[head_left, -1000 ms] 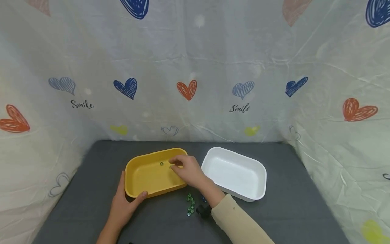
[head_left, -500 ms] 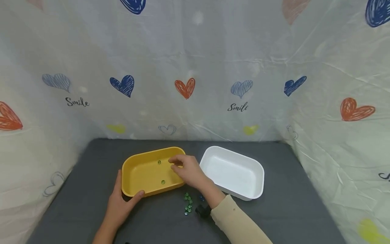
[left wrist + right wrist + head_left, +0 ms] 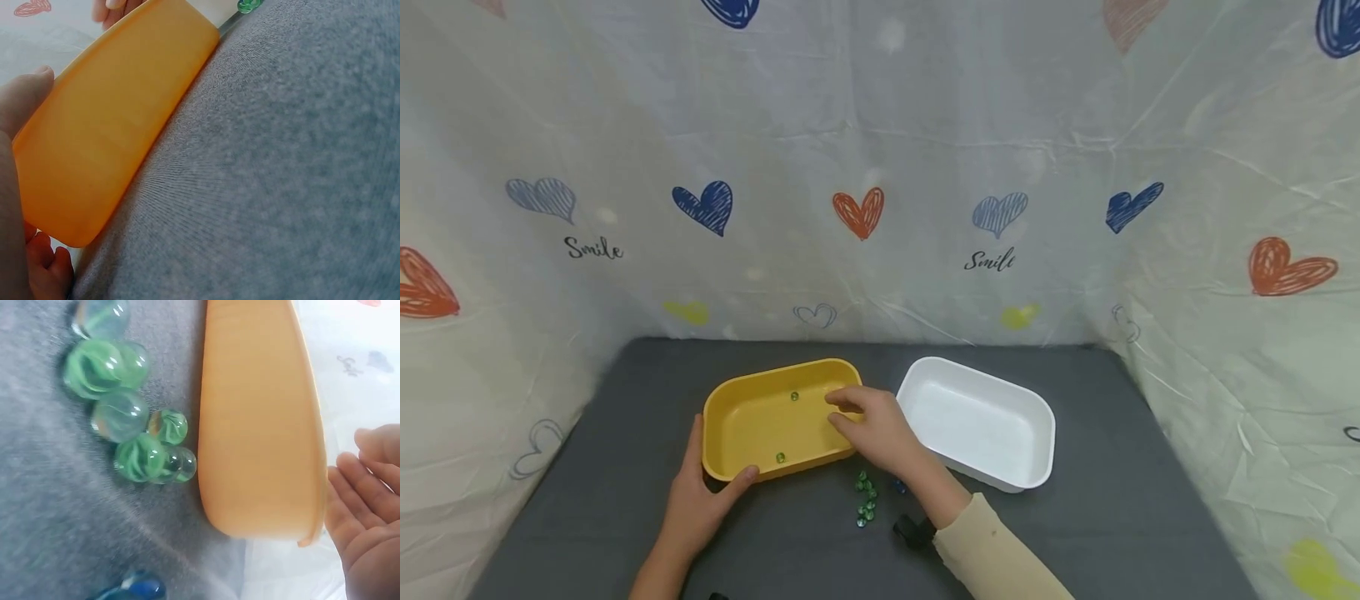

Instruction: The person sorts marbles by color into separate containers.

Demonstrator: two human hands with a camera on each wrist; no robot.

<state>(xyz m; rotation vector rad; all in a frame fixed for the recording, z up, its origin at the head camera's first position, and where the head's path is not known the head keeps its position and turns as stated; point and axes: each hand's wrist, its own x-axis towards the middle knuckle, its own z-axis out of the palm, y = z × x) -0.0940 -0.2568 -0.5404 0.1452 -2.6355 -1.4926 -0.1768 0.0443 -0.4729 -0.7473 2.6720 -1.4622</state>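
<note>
In the head view, a yellow tray [image 3: 748,423] stands on the left part of the table. My left hand [image 3: 696,502] holds its left end, with the thumb [image 3: 28,94] at the near rim and the fingers along the outer end wall. Two green marbles lie inside: one marble [image 3: 794,397] toward the far wall, another marble [image 3: 780,457] by the near wall. Over the tray's right end is my right hand [image 3: 880,429], fingers loosely bent, thumb apart, with nothing between them. Several green marbles [image 3: 119,415] lie on the cloth in front of the tray.
A white tray [image 3: 977,425] with nothing in it stands to the right, partly behind my right forearm. Blue marbles [image 3: 144,586] lie near the green ones. Grey cloth [image 3: 820,550] covers the table, and a heart-print curtain [image 3: 925,167] hangs behind.
A green marble that was just below my right fingertips has rolled along the tray floor to the near wall and leftward. My right hand has shifted slightly right; the left keeps its hold.
</note>
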